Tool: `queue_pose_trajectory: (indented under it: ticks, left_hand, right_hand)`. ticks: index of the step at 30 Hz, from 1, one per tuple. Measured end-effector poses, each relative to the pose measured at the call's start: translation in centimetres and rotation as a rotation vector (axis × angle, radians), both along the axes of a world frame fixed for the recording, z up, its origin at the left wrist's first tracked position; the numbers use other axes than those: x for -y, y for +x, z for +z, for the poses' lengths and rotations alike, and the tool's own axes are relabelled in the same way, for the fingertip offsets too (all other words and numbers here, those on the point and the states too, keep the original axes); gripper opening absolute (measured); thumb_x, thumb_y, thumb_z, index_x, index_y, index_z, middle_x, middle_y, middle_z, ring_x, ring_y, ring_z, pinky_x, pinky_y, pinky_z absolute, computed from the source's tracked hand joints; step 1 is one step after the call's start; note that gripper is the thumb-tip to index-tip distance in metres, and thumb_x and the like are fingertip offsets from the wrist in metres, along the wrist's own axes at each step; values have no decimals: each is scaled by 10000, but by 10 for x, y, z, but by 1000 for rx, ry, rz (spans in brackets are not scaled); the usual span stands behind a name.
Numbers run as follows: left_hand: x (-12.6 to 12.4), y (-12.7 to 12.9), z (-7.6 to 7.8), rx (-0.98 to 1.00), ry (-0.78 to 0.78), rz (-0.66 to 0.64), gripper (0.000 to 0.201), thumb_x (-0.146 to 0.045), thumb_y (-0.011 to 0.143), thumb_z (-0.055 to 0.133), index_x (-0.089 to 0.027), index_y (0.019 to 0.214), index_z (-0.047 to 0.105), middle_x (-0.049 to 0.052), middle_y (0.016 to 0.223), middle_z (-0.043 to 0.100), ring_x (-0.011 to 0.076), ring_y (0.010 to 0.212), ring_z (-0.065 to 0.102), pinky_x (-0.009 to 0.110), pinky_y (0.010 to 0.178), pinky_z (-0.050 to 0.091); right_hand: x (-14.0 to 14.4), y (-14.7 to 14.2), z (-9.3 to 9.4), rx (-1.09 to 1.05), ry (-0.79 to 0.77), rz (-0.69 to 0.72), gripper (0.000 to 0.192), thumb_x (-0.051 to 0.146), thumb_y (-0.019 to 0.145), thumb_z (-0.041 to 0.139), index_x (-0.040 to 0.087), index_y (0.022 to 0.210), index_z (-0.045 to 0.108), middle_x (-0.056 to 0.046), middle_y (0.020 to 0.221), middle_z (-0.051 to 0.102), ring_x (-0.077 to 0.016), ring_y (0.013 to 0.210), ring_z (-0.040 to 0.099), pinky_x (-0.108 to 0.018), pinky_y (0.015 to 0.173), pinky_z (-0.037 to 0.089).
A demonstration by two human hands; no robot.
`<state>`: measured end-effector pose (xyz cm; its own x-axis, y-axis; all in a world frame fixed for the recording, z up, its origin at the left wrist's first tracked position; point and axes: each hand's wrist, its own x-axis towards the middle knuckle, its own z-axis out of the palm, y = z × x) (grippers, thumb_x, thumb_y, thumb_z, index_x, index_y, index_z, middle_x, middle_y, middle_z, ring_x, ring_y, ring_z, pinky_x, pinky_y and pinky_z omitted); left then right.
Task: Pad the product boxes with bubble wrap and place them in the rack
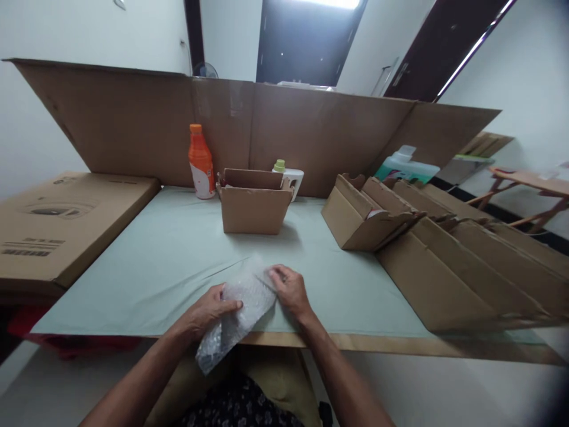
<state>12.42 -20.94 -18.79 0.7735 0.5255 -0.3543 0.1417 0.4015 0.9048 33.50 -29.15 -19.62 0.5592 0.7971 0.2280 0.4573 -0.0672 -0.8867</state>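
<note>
A sheet of clear bubble wrap point(242, 311) lies at the near edge of the table, one end hanging over the edge. My left hand point(208, 313) grips its left side, thumb on top. My right hand point(290, 290) pinches its upper right corner against the pale green table cover point(169, 255). Behind them stands a small open cardboard box point(251, 207).
An orange bottle point(200, 162) and a white bottle with a green cap point(288, 176) stand by the cardboard back wall point(133, 124). A row of folded cardboard boxes point(444, 249) fills the right side. A large flat carton point(57, 225) lies on the left.
</note>
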Motion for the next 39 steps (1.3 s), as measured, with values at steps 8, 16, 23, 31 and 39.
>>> queue_pose_trajectory:
  ticks: [8, 16, 23, 31, 39]
  left_hand:
    - [-59, -28, 26, -119, 220, -161, 493, -458, 601, 805, -197, 1002, 685, 68, 949, 729, 218, 800, 641, 294, 720, 486]
    - [-106, -25, 17, -380, 489, -211, 486, -433, 599, 733, -177, 1006, 666, -2, 653, 666, 190, 592, 588, 273, 581, 423]
    - [-97, -32, 2, -509, 894, 70, 437, -340, 680, 640, -192, 1089, 683, 87, 929, 695, 309, 934, 641, 429, 845, 503]
    - [-3, 45, -29, -181, 1422, -237, 683, -421, 945, 548, -165, 1544, 343, 172, 1616, 346, 315, 1506, 308, 518, 1223, 240]
    - [-46, -35, -52, -446, 1432, -198, 590, -489, 958, 521, -300, 1509, 429, 102, 1639, 304, 363, 1506, 293, 599, 1220, 159]
  right_hand:
    - [29, 57, 3, -157, 161, -269, 407, 585, 816, 566, 196, 907, 641, -20, 772, 682, -157, 645, 594, -259, 598, 468]
    - [51, 72, -18, 60, 12, -320, 285, 472, 759, 593, 204, 784, 689, -51, 733, 724, -224, 702, 642, -333, 680, 494]
    - [61, 79, -16, 275, -89, -358, 295, 421, 823, 578, 210, 970, 723, -97, 962, 752, -262, 811, 675, -415, 795, 523]
    - [7, 7, -16, 732, -209, 236, 474, 210, 932, 483, 178, 1397, 571, -131, 1474, 560, -281, 1375, 492, -473, 1102, 419]
    - [54, 67, -35, 722, -371, 195, 498, 392, 1001, 443, 216, 1461, 513, -109, 1558, 469, -294, 1466, 381, -536, 1167, 311]
